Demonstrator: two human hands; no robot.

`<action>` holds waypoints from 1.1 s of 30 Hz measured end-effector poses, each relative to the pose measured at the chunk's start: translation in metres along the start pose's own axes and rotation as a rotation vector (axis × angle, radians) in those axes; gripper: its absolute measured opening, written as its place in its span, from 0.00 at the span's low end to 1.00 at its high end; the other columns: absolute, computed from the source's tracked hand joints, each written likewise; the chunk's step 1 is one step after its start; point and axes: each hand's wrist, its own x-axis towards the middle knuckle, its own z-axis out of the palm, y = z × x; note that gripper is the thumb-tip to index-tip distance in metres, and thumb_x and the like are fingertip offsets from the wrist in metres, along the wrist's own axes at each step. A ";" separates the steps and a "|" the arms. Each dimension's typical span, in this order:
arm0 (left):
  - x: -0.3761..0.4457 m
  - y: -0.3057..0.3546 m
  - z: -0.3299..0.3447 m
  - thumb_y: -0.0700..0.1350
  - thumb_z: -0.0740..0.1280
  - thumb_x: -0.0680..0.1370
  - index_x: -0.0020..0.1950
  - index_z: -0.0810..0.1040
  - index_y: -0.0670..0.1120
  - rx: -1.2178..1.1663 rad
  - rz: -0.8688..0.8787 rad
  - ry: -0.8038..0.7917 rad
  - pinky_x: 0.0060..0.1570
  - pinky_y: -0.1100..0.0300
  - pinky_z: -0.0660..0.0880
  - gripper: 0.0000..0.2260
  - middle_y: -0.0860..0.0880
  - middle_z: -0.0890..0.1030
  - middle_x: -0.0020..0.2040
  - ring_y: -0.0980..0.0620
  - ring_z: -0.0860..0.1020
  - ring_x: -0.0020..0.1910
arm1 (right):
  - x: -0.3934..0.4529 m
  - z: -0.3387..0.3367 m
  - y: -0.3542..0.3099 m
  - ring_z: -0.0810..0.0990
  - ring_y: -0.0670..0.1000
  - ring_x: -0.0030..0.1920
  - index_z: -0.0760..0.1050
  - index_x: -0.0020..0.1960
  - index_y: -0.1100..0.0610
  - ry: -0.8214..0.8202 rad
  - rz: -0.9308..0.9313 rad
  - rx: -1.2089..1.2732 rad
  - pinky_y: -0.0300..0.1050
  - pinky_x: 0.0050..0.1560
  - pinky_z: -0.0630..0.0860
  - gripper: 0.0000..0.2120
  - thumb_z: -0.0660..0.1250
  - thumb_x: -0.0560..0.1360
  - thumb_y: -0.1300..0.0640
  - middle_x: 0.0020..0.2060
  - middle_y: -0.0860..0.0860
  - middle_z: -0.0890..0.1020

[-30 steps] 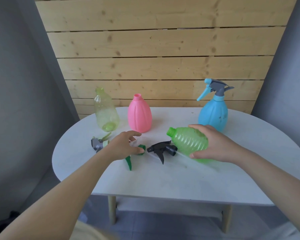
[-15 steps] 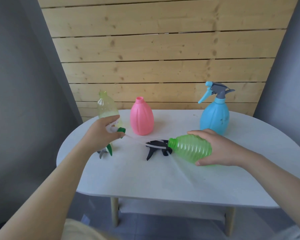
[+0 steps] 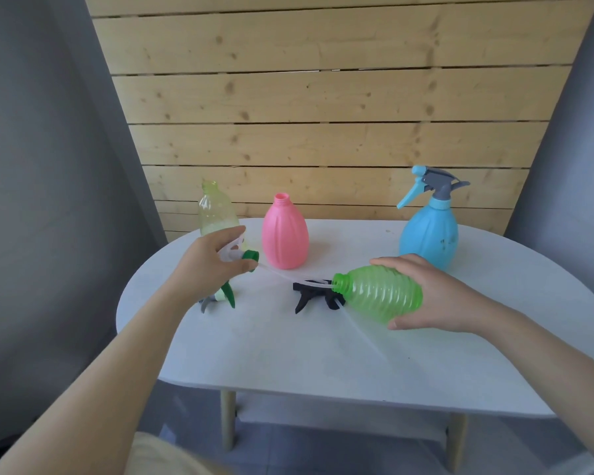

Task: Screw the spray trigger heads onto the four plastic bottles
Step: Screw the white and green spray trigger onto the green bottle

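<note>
at the far left a clear yellowish bottle (image 3: 216, 210) stands upright with an open neck, no head on it. just in front of it the left hand (image 3: 208, 265) is closed around a white spray trigger head with a green collar (image 3: 250, 256), its green lever (image 3: 228, 293) hanging down below the fingers and its thin dip tube (image 3: 282, 274) trailing to the right towards the green bottle. a grey trigger head (image 3: 207, 302) lies on the white table (image 3: 288, 354) under that hand, mostly hidden. next comes the pink bottle (image 3: 284, 231), upright and uncapped, then a black trigger head (image 3: 311, 296) lying loose on the table just beside the mouth of the green ribbed bottle (image 3: 379, 293). the right hand (image 3: 429, 296) grips that bottle round its body and holds it tipped on its side, neck pointing left. the tube tip looks to be at or just inside the neck, though it is too faint to be sure. at the far right the blue bottle (image 3: 429, 234) already carries its grey and blue head, so by my reckoning one of four is done. the risks from here: the long soft tube could buckle or slip past the neck if the two hands are not lined up, the collar could cross-thread if it meets the tilted neck at an angle, and the hanging lever or the bottle could knock the loose heads about.
</note>
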 end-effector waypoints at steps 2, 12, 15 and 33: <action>-0.003 0.005 0.006 0.50 0.76 0.67 0.67 0.71 0.58 -0.044 0.008 -0.027 0.54 0.62 0.66 0.29 0.59 0.74 0.61 0.60 0.72 0.57 | 0.001 0.001 -0.003 0.65 0.38 0.62 0.59 0.66 0.30 0.012 -0.016 -0.006 0.25 0.53 0.62 0.42 0.79 0.61 0.51 0.62 0.39 0.65; -0.012 0.040 0.050 0.52 0.78 0.64 0.65 0.73 0.51 -0.173 -0.004 -0.214 0.44 0.65 0.77 0.31 0.55 0.81 0.53 0.55 0.80 0.49 | 0.000 0.005 -0.020 0.65 0.34 0.56 0.60 0.67 0.38 0.087 0.001 -0.002 0.29 0.52 0.63 0.43 0.78 0.58 0.47 0.57 0.32 0.66; -0.013 0.046 0.060 0.46 0.78 0.65 0.60 0.77 0.50 -0.263 -0.014 -0.268 0.40 0.69 0.78 0.25 0.52 0.82 0.53 0.57 0.82 0.46 | -0.001 0.004 -0.023 0.66 0.29 0.55 0.62 0.61 0.37 0.111 -0.010 0.016 0.26 0.48 0.64 0.39 0.79 0.57 0.47 0.55 0.28 0.66; -0.020 0.060 0.075 0.45 0.75 0.69 0.58 0.72 0.61 -0.159 0.152 -0.534 0.50 0.59 0.76 0.22 0.55 0.79 0.50 0.57 0.75 0.54 | -0.008 -0.017 -0.006 0.66 0.37 0.65 0.73 0.62 0.39 -0.109 0.157 0.488 0.33 0.57 0.65 0.30 0.75 0.61 0.44 0.62 0.36 0.72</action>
